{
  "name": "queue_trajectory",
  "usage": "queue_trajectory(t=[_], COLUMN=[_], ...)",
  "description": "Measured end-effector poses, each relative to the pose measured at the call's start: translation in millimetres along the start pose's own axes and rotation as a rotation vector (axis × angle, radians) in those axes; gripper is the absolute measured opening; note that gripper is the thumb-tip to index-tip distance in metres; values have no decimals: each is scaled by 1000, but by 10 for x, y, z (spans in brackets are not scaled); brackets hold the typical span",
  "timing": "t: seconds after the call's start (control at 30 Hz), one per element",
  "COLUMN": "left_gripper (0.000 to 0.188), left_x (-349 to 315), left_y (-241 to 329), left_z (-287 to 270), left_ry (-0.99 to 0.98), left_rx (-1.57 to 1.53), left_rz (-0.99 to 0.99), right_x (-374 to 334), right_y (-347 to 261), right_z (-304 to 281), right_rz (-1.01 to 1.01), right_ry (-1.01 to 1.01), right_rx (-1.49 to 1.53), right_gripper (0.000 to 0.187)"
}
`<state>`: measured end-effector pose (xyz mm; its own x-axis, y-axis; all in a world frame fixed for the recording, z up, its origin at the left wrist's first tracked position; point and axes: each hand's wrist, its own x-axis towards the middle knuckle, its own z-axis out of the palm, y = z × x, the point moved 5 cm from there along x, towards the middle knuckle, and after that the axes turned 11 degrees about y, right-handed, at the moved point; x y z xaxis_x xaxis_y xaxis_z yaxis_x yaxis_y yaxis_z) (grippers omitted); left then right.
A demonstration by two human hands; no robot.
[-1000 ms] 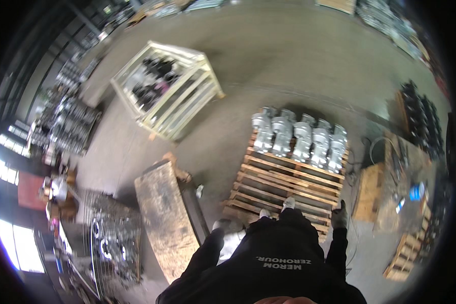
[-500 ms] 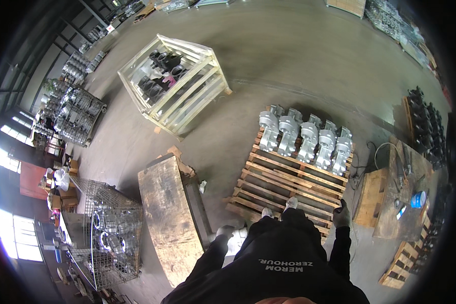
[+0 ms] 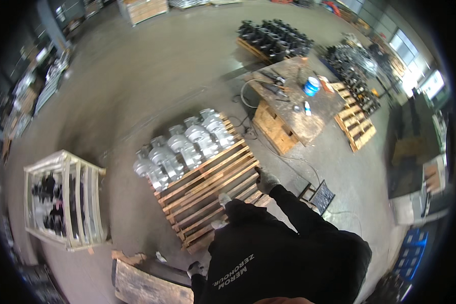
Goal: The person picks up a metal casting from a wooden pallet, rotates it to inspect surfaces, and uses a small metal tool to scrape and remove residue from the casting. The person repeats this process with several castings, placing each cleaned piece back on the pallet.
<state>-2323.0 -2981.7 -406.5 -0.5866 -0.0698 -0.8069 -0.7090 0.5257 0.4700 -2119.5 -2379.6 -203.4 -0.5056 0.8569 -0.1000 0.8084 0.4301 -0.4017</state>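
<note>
My right hand [image 3: 267, 181], in a grey glove with dark fingers, hangs beside the right edge of a slatted wooden pallet [image 3: 215, 188]. Its fingers look partly extended, and nothing shows in them. Lower down, my gloved left hand [image 3: 195, 269] is near a worn wooden bench [image 3: 149, 285]; its fingers are too small and dark to read, and contact with the bench cannot be made out. A row of several silver-grey metal castings [image 3: 186, 147] lies across the pallet's far end. My light shoes [image 3: 224, 199] are at the pallet's near side.
Ahead to the right stands a wooden worktable [image 3: 321, 111] with hand tools [image 3: 274, 87], a blue bucket [image 3: 311, 86] and a small bottle [image 3: 307, 108]. A low stool [image 3: 321, 196] and a hose are right of me. A slatted crate [image 3: 66, 159] stands left; black castings [image 3: 276, 38] lie beyond.
My view has swung to the right. The pallet, crate and bench have shifted left in the picture, and the worktable is now ahead. My hands still hang at either side of my body.
</note>
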Motion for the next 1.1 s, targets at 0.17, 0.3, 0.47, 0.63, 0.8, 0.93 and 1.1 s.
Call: queue_trajectory(t=[0.17, 0.3, 0.47, 0.63, 0.8, 0.93, 1.1], left_gripper=[23, 29, 34, 39, 39, 35, 36], left_x=[221, 192, -371, -1056, -1047, -860, -783], left_y=[-63, 16, 868, 1242, 949, 486, 236], left_z=[-48, -28, 28, 339, 746, 1008, 1073], left_ry=[-6, 133, 320, 230, 197, 154, 157], left_rx=[-80, 568, 555, 473, 604, 788, 692], left_rz=[84, 261, 267, 184, 271, 319, 292], right_x=[-97, -57, 237, 605, 890, 975, 1029], right_y=[245, 667, 628, 601, 733, 755, 622], right_z=[41, 116, 25, -46, -69, -67, -88], right_rz=[-124, 25, -25, 40, 6, -51, 33], right_ry=[254, 65, 72, -5, 2, 35, -158], right_rx=[258, 492, 276, 216, 211, 252, 141], right_gripper=[47, 65, 70, 68, 67, 68, 66])
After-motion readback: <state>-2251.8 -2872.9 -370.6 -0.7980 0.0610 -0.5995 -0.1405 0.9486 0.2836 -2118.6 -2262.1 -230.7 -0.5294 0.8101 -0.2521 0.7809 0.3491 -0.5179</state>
